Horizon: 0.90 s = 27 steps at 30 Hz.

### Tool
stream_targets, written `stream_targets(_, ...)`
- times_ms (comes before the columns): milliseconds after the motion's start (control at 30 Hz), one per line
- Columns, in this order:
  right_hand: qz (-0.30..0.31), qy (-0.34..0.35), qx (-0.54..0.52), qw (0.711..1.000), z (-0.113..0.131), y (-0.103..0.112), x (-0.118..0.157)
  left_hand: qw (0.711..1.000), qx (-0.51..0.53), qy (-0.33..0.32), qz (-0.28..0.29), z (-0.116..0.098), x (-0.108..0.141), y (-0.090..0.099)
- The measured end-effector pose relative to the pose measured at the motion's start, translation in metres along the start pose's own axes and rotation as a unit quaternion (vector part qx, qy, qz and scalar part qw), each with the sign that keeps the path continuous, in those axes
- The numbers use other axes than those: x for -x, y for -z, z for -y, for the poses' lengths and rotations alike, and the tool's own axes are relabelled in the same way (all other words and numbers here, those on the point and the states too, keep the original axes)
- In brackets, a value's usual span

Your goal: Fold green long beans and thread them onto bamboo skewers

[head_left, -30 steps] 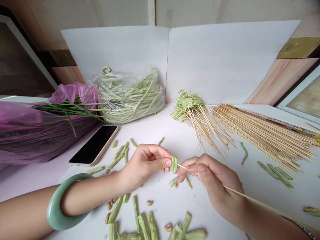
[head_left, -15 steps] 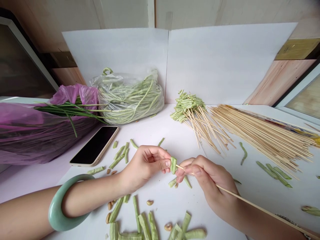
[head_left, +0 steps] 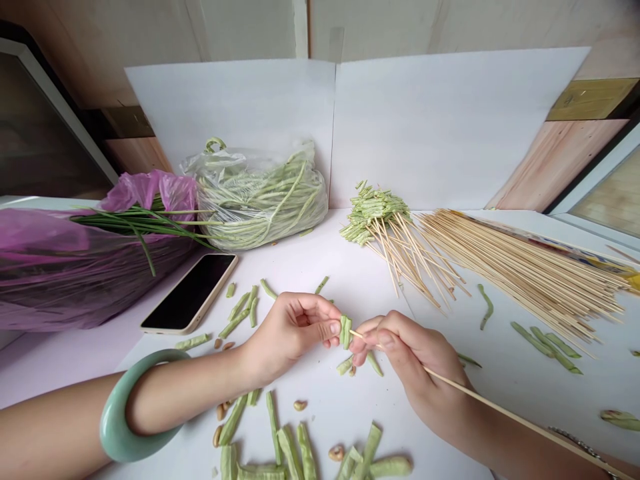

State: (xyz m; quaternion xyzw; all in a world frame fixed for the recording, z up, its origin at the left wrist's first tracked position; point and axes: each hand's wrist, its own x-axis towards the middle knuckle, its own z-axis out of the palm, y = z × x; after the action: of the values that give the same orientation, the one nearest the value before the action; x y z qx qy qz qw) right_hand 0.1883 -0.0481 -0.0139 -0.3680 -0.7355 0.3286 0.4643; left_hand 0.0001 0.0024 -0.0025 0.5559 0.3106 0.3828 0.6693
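Between thumb and fingers, my left hand (head_left: 300, 327) pinches short green bean pieces (head_left: 345, 332) at the middle of the table. My right hand (head_left: 410, 350) is closed around a thin bamboo skewer (head_left: 480, 395), whose front end meets the bean pieces. The rest of the skewer runs back along my right forearm. How far the tip goes into the beans is hidden by my left fingers. Cut bean pieces (head_left: 290, 453) and several brown beans (head_left: 299, 405) lie on the white surface below my hands.
A clear bag of long beans (head_left: 265, 197) stands at the back, beside a purple bag (head_left: 100, 267) with green stalks. A phone (head_left: 190, 293) lies at left. Skewered beans (head_left: 377, 210) and a pile of bare skewers (head_left: 520, 267) are at back right.
Almost nothing differs. My right hand and the skewer have shifted very slightly left, and the view has moved a touch. Both hands keep their hold.
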Motion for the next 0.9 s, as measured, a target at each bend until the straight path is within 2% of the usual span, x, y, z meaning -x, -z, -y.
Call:
stream_targets(700, -0.004, -0.003, 0.012, 1.0, -0.0011, -0.0002, -0.0019, 1.0, -0.017, 0.002, -0.006, -0.0024, 0.0002, -0.0015)
stream_targets(900, -0.024, -0.037, 0.02, 0.999, -0.0028, 0.0029, -0.0001, 0.998, -0.055, 0.004, -0.021, -0.0057, -0.0002, -0.0016)
